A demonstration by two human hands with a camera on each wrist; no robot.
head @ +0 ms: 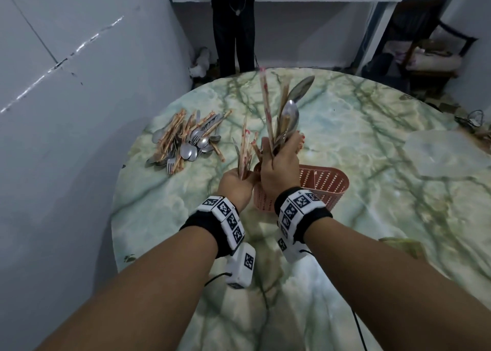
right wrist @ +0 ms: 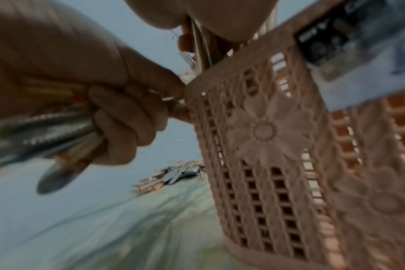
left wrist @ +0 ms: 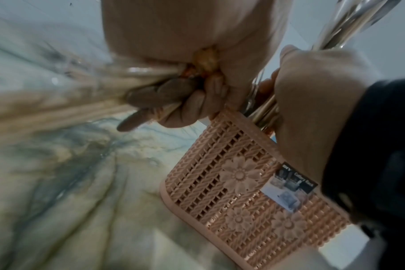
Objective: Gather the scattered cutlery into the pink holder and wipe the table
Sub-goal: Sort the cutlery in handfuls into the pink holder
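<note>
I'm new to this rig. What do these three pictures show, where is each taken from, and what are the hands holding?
No machine here: a person works bare-handed, wearing black wristbands with checkered marker blocks. The wide picture comes from a head camera; the two close, blurry ones from cameras on each wrist. On the round green marble-patterned table are a pink perforated plastic holder and a loose pile of steel spoons, forks and tan chopsticks. The left hand grips a bundle of chopsticks and metal cutlery; the right hand grips a bundle of spoons and chopsticks over the holder's mouth.
</note>
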